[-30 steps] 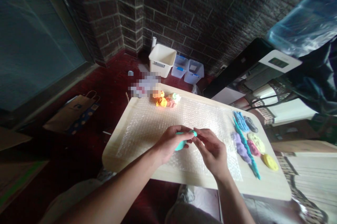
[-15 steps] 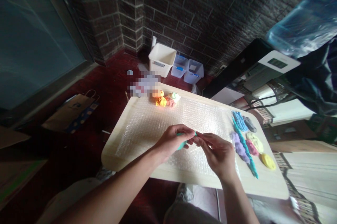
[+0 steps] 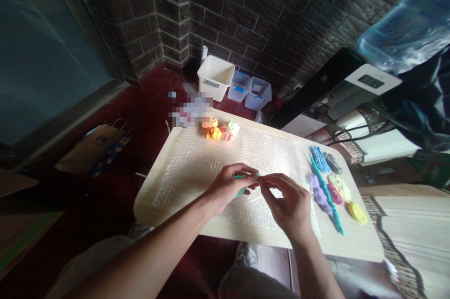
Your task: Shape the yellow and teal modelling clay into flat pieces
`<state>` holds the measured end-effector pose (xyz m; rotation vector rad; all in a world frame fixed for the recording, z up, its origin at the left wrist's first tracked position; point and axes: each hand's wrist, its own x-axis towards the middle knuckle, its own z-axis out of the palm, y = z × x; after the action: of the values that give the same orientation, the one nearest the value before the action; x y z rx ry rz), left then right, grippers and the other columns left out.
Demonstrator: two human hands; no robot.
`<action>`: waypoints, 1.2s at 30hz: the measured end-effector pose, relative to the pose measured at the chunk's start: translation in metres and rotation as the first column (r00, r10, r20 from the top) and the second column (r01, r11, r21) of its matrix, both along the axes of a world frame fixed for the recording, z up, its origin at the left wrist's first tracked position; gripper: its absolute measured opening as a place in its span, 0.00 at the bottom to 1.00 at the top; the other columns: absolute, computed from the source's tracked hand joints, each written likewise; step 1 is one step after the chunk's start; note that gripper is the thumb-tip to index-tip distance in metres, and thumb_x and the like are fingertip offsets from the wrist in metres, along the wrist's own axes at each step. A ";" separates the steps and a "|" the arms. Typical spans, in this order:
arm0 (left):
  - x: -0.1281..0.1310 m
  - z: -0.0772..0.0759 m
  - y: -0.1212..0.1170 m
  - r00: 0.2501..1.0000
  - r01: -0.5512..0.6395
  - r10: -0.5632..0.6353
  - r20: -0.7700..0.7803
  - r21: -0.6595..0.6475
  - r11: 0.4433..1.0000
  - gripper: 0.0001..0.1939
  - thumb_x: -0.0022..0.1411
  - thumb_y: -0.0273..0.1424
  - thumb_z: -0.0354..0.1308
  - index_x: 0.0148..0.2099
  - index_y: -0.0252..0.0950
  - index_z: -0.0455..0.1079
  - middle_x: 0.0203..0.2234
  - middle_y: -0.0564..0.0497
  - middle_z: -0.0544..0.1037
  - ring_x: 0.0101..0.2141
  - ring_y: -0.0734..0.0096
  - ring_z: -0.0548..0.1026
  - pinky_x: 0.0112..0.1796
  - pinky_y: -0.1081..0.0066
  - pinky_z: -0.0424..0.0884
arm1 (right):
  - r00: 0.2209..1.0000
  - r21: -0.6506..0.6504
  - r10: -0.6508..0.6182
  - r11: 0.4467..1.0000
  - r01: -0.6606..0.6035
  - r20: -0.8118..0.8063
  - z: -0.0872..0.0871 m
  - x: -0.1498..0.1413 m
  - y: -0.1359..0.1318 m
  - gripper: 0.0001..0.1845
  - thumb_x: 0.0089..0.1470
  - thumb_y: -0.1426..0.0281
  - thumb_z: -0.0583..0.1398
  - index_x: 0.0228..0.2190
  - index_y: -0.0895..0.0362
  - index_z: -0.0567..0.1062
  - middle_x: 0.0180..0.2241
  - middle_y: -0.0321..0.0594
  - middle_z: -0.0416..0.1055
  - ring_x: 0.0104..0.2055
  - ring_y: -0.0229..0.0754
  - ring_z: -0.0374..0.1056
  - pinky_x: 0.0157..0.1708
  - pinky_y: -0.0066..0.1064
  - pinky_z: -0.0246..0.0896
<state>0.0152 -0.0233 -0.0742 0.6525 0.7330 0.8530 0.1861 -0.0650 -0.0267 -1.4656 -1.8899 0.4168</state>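
Note:
A piece of teal modelling clay (image 3: 241,191) is in my left hand (image 3: 225,187), whose fingers curl round it. The thumb presses on its upper end. My right hand (image 3: 291,203) pinches at that same end with thumb and forefinger, its fingertips meeting the left thumb. Most of the piece is covered by my fingers. Both hands are above a sheet of bubble wrap (image 3: 197,168). Right of them lie a long teal clay roll (image 3: 326,193) with a bumpy surface and a lilac clay strip (image 3: 319,195).
On the pale table (image 3: 363,245), blue clay (image 3: 319,158), grey clay (image 3: 333,163), pink clay (image 3: 336,194), cream clay (image 3: 340,186) and yellow clay (image 3: 357,212) lie at right. Orange clay (image 3: 213,133) sits at the far left edge. Plastic bins (image 3: 215,76) stand beyond.
My right hand's fingers have bent more and arched, opening a gap between thumb and forefinger behind the pinch. My left hand keeps its hold on the teal clay. The view shifts slightly.

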 end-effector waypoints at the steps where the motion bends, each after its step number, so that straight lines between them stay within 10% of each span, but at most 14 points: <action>1: 0.000 -0.001 0.000 1.000 0.001 -0.001 0.002 0.001 1.000 0.18 0.53 0.39 0.76 0.42 0.34 0.81 0.32 0.46 0.82 0.34 0.66 0.80 0.37 0.66 0.72 | 0.999 -0.039 -0.017 0.999 0.015 -0.051 -0.001 0.000 0.000 0.05 0.64 0.68 0.66 0.36 0.53 0.84 0.34 0.42 0.83 0.33 0.45 0.81 0.34 0.35 0.78; 7: -0.001 0.003 -0.001 0.999 -0.024 0.023 0.029 0.036 0.999 0.18 0.52 0.38 0.77 0.43 0.35 0.82 0.34 0.46 0.83 0.34 0.66 0.80 0.38 0.66 0.73 | 0.916 -0.209 -0.145 0.975 0.069 -0.374 -0.005 0.001 0.000 0.14 0.58 0.58 0.72 0.40 0.55 0.86 0.34 0.46 0.86 0.34 0.50 0.84 0.36 0.37 0.83; 20: -0.004 0.003 -0.002 0.998 -0.058 0.060 -0.017 0.093 0.994 0.15 0.57 0.38 0.74 0.43 0.34 0.82 0.33 0.45 0.84 0.34 0.65 0.81 0.36 0.68 0.73 | 0.954 -0.146 -0.058 0.989 0.016 -0.294 0.000 0.001 0.000 0.11 0.62 0.61 0.69 0.44 0.51 0.87 0.39 0.45 0.86 0.38 0.50 0.84 0.39 0.39 0.82; 28: -0.002 0.002 -0.002 0.999 -0.028 0.030 -0.020 0.090 0.996 0.15 0.59 0.41 0.72 0.39 0.33 0.80 0.29 0.46 0.82 0.32 0.65 0.80 0.34 0.68 0.72 | 0.999 -0.018 0.033 0.999 -0.033 0.022 0.011 0.004 0.000 0.08 0.66 0.67 0.65 0.39 0.49 0.87 0.36 0.41 0.85 0.35 0.47 0.82 0.32 0.35 0.77; 36: -0.005 0.007 -0.004 0.998 -0.058 0.063 -0.024 0.153 0.986 0.16 0.56 0.39 0.74 0.42 0.35 0.80 0.32 0.47 0.82 0.33 0.67 0.79 0.37 0.67 0.73 | 0.917 -0.219 -0.111 0.975 0.027 -0.383 -0.002 0.005 0.002 0.12 0.59 0.61 0.71 0.42 0.54 0.86 0.32 0.44 0.85 0.33 0.47 0.82 0.35 0.35 0.81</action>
<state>0.0105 -0.0268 -0.0675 0.7832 0.7212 0.9640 0.1915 -0.0628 -0.0284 -1.4480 -1.5028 0.8324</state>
